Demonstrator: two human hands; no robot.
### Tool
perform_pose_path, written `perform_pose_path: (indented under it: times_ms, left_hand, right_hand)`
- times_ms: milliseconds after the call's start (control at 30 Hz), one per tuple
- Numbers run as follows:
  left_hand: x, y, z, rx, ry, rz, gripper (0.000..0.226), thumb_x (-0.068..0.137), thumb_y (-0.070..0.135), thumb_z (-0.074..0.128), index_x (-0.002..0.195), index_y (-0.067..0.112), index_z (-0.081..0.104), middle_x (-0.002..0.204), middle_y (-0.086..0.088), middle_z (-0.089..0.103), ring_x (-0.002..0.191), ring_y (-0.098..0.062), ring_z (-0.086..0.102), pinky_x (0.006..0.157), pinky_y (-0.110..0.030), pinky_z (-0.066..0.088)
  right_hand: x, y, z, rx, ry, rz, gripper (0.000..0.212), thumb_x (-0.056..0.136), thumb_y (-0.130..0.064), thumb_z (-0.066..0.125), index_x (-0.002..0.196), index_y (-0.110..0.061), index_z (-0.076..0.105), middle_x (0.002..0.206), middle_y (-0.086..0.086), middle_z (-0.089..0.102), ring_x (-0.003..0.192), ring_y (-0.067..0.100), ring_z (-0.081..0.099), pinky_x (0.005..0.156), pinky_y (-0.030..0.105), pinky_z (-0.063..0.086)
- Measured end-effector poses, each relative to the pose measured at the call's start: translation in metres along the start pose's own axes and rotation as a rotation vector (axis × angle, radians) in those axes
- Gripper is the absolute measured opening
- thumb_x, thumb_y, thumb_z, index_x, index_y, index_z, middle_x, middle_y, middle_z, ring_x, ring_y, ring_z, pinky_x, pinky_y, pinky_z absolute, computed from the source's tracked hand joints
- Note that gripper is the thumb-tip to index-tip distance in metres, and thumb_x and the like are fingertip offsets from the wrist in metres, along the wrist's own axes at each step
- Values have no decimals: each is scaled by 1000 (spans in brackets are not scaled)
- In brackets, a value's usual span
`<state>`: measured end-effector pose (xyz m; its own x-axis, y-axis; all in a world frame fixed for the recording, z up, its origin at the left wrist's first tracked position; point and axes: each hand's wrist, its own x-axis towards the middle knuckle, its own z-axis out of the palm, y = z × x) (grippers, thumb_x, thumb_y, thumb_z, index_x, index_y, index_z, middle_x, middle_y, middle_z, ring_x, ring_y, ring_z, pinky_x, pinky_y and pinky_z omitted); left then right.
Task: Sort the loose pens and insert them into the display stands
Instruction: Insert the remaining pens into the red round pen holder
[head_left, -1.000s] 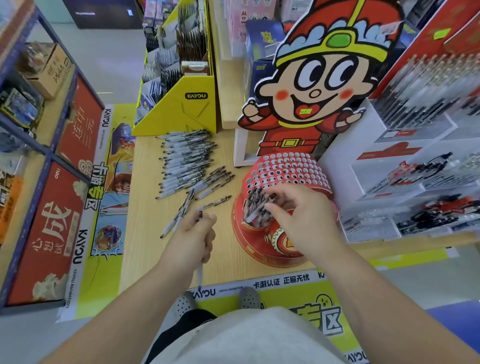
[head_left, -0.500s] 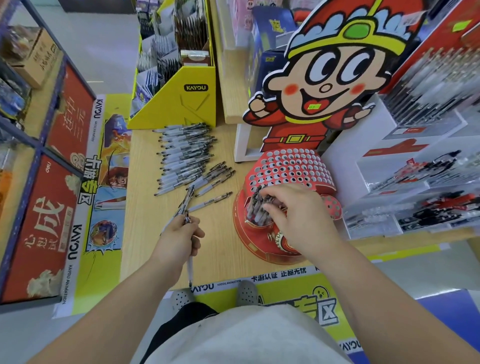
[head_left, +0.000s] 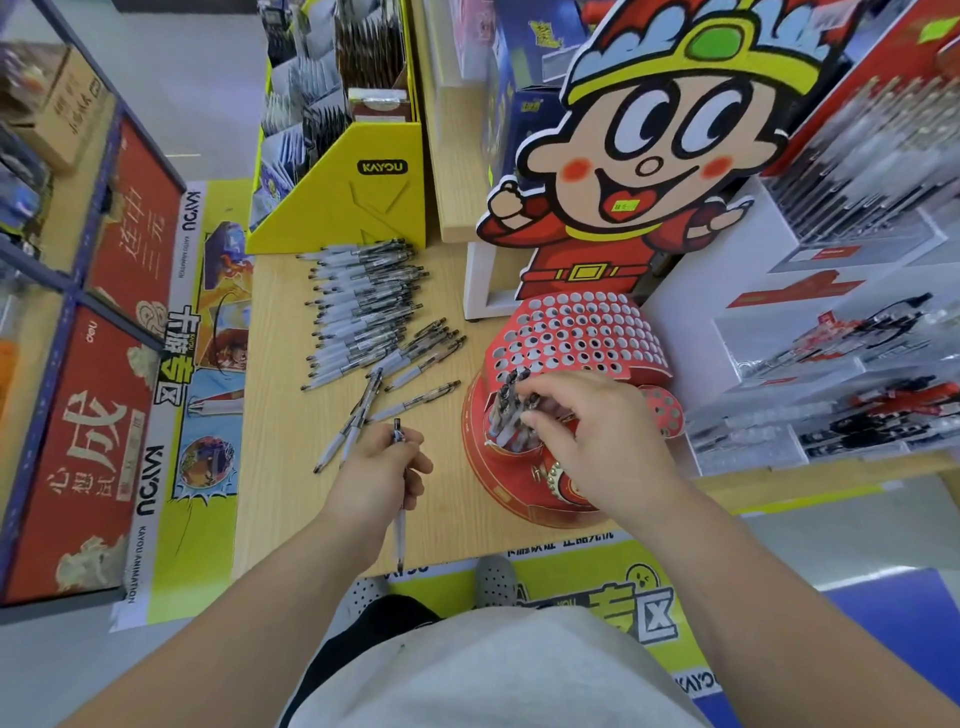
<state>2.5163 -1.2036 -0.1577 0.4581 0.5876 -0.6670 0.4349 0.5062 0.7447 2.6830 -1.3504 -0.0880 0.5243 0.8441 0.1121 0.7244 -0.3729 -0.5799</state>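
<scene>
Left hand (head_left: 382, 470) gripping 1 pen (head_left: 399, 530), right hand (head_left: 597, 431) pinching pens (head_left: 506, 415) standing in red display stand (head_left: 571, 332), loose pens (head_left: 363, 312) alongside

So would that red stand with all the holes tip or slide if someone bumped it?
The red stand looks like printed card, so probably light and easy to slide on the smooth wooden table. Its wide round base should resist tipping. Only a few pens stand in it, so they add little weight.
</scene>
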Motion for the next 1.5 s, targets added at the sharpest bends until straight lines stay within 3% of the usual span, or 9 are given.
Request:
perform_pose_path:
  times_ms: [267,467,600,867,967,1067,1200,1367,1500]
  left_hand:
    - [-6,3,8,-22,-22,3,14,102,10,46,104,11,61,83,-11,62,60,-19,50,54,-32,39]
    - [-9,8,12,-41,-48,36,16,102,9,47,103,11,62,81,-10,63,59,-20,50,56,-34,38]
    - [-15,11,15,-20,-77,73,18,103,9,46,105,12,64,81,-9,64,60,-20,51,57,-34,41]
    - [-32,25,14,129,-171,229,26,109,29,40,114,35,64,71,-6,49,64,-20,45,63,-33,41]
    - [-44,38,20,79,-219,246,31,108,31,36,113,29,67,71,-5,52,63,-19,44,61,-31,37]
    - [-58,53,31,96,-281,308,34,98,30,38,102,16,69,75,-9,58,65,-21,46,60,-30,38]
    - [-76,69,61,254,-352,402,29,105,10,38,88,4,60,74,-8,57,65,-18,48,59,-27,39]
    - [-94,81,107,322,-416,479,28,107,11,41,89,2,61,69,-1,58,64,-16,47,61,-32,37]
    - [-102,92,148,399,-455,519,30,106,9,42,83,6,62,67,3,57,60,-9,49,56,-17,40]
  right_hand:
    - [3,-5,3,-64,-63,-64,22,90,-14,70,113,-16,72,105,-4,72,98,14,60,86,25,42]
    - [-1,1,14,-159,8,-92,23,76,-18,85,98,-18,78,85,-6,73,88,17,59,80,34,51]
    - [-7,-2,20,-148,82,21,34,72,-21,87,102,-25,71,85,-8,66,90,13,54,81,36,49]
    - [-7,-4,24,-190,83,12,37,71,-26,88,102,-25,69,82,-8,65,91,10,45,79,39,50]
    - [-8,-5,11,-55,41,18,39,78,-36,82,113,-28,68,92,-12,67,99,6,49,87,33,48]
    - [-9,-9,-14,160,69,36,26,86,-42,71,109,-29,71,92,-19,68,102,5,55,89,26,45]
    - [-12,-8,-45,545,14,94,18,89,-25,74,108,-28,75,89,-14,72,87,7,67,81,23,53]
    - [-24,21,-72,812,79,199,19,87,-12,77,101,-26,76,87,-8,74,85,9,69,80,25,52]
    - [-39,48,-99,925,102,229,14,79,-17,77,92,-22,78,86,-3,75,81,11,67,78,28,51]
